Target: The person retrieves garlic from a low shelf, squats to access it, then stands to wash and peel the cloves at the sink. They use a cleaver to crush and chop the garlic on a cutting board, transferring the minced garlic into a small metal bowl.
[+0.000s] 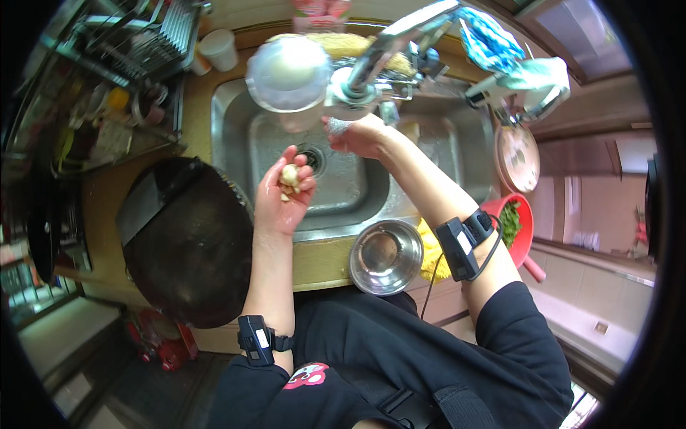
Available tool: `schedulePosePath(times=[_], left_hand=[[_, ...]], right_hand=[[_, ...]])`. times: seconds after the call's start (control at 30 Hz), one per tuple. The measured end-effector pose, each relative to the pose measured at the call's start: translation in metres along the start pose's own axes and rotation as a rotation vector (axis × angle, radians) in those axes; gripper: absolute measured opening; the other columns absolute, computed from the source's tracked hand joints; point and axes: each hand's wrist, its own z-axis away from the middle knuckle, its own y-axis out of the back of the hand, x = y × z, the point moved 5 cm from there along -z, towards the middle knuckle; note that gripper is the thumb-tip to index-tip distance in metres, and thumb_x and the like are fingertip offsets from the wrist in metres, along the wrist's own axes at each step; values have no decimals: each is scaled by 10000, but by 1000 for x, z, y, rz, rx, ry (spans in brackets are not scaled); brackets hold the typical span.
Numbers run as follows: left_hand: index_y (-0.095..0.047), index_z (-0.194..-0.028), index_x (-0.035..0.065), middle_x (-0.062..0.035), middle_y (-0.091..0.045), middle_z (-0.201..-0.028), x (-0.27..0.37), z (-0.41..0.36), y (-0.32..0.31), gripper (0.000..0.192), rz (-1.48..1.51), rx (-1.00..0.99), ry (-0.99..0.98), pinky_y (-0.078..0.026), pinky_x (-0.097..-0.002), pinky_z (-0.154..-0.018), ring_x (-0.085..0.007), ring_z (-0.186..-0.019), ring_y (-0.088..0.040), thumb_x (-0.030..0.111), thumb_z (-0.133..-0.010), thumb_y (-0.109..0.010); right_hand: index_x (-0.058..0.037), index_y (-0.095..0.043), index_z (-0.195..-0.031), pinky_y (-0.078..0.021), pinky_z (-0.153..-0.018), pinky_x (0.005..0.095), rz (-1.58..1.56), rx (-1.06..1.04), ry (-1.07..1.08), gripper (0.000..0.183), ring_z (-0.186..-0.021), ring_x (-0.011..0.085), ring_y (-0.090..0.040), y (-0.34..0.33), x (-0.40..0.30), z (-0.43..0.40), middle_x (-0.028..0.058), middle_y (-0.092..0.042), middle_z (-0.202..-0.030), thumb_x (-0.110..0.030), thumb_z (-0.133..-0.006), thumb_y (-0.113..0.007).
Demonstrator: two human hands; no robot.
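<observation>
My left hand is palm up over the near left part of the steel sink, its fingers curled around several pale pieces that look like peeled garlic cloves. My right hand is beneath the faucet head, where water meets the fingers; whether it holds anything is hidden. Left of the faucet head, a translucent plastic container stands above the sink's far side. The drain lies just beyond my left fingers.
A dark wok with a cleaver across it lies left. A steel bowl sits at the counter's front edge beside a yellow cloth. Right are a red colander with leafy greens and a plate. A dish rack stands far left.
</observation>
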Motion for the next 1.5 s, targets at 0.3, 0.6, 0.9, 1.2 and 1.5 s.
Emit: schedulePosePath(times=[0.3,0.6,0.9,1.2,1.5], left_hand=[[-577,-933,111,-38,-610,-827,-46,-153,26,121,-319,209,4,-411,-245,-471,-131,-618,-523,203,-859,-551],[-574,-826,90,27,-448,-609,-34,-123,10,176,-969,283,125,-229,-214,-346,-73,-401,-345,241,-895,-516],[-624,-936,-27,-255,-624,-868,54,-34,-37,217,-2396,129,-504,-478,-441,-767,-405,-860,-606,66,-840,-453],[-589,-1134,-10,-190,-648,-873,39,-53,-16,337,-2899,-1,-50,-510,-412,-732,-308,-822,-649,73,-823,-491],[-641,-907,65,-145,-644,-769,30,-2,5,167,-2955,103,-313,-520,-414,-575,-303,-706,-652,62,-797,-515]], right_hand=[[-32,-625,-1072,-438,-867,323,624,81,235,288,-962,177,-584,15,-29,49,86,-647,-998,-128,-818,-530],[-19,-591,-1113,-457,-863,361,553,658,227,351,-982,244,-596,156,-17,4,144,-635,-1036,-168,-805,-514],[38,-305,-1378,-167,-1104,380,-150,630,555,747,-1355,273,-248,222,-83,-21,182,-289,-1452,-557,-933,-233],[36,-396,-1312,-313,-1032,354,362,667,413,543,-1235,293,-427,208,-40,-18,203,-467,-1309,-340,-922,-367],[-86,-512,-1273,-450,-900,346,742,-259,-28,440,-1021,258,-602,2,52,14,135,-624,-1134,-279,-878,-547]])
